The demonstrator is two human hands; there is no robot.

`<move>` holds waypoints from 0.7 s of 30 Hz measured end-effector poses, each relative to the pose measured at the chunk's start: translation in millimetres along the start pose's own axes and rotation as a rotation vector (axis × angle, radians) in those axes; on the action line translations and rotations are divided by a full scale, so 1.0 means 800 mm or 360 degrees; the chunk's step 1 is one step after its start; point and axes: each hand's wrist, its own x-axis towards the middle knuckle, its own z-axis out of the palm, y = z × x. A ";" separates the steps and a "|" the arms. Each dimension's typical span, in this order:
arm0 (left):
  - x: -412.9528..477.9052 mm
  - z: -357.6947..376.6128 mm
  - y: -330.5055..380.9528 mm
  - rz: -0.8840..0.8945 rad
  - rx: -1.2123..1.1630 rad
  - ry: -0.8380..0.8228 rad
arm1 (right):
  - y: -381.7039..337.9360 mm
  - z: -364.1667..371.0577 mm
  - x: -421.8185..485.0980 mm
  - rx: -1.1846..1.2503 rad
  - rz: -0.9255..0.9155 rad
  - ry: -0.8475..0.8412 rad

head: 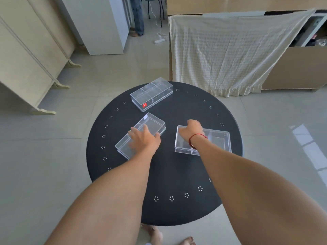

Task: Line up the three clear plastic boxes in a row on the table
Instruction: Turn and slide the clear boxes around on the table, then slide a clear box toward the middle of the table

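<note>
left hand (144, 138) laid flat on left box (141, 134); right hand (192, 131) clasped on right box (212, 140); slippage on table (177, 170) risked.

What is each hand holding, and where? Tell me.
Left hand lies flat on the near-left box lid. Right hand grips the right box at its far-left corner.

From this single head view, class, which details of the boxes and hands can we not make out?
- Right hand: its fingertips curl over the far edge of the right box, so the grip is hidden.
- Left box: the left hand covers its middle.
- Far box: the print on its red sticker is too small to read.
- Table: both forearms cover its near edge.
</note>
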 end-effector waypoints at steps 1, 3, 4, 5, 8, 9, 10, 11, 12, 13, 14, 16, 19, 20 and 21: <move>0.006 -0.005 -0.013 -0.0116 -0.0029 -0.0043 | -0.014 0.014 0.001 -0.0008 -0.0054 -0.0050; 0.016 -0.010 -0.034 -0.0234 -0.0066 -0.0135 | -0.037 0.039 0.002 -0.0031 -0.0135 -0.0153; 0.021 -0.010 -0.043 -0.0249 -0.0083 -0.0171 | -0.047 0.051 0.003 -0.0040 -0.0163 -0.0199; 0.026 -0.009 -0.052 -0.0237 -0.0088 -0.0190 | -0.055 0.062 0.005 -0.0031 -0.0173 -0.0231; 0.042 -0.006 -0.069 -0.0084 -0.0084 -0.0179 | -0.069 0.086 0.009 0.0044 -0.0130 -0.0290; 0.050 -0.007 -0.074 -0.0032 -0.0095 -0.0179 | -0.072 0.093 0.010 0.0058 -0.0109 -0.0294; 0.055 -0.009 -0.077 0.0011 -0.0114 -0.0181 | -0.073 0.095 0.009 0.0064 -0.0085 -0.0286; 0.059 -0.011 -0.079 0.0040 -0.0138 -0.0186 | -0.073 0.097 0.009 0.0065 -0.0059 -0.0269; 0.064 -0.013 -0.081 0.0059 -0.0164 -0.0193 | -0.075 0.098 0.008 0.0061 -0.0034 -0.0253; 0.069 -0.015 -0.081 0.0074 -0.0182 -0.0199 | -0.076 0.099 0.010 0.0057 -0.0008 -0.0243; 0.074 -0.016 -0.081 0.0088 -0.0193 -0.0205 | -0.079 0.099 0.013 0.0052 0.0015 -0.0240; 0.083 -0.019 -0.080 0.0124 -0.0215 -0.0222 | -0.086 0.102 0.021 0.0067 0.0062 -0.0241; 0.098 -0.022 -0.078 0.0209 -0.0256 -0.0230 | -0.096 0.106 0.031 0.0080 0.0147 -0.0226; 0.103 -0.023 -0.078 0.0245 -0.0269 -0.0197 | -0.097 0.107 0.034 0.0063 0.0187 -0.0230; 0.106 -0.022 -0.080 0.0279 -0.0293 -0.0140 | -0.097 0.108 0.037 0.0051 0.0227 -0.0233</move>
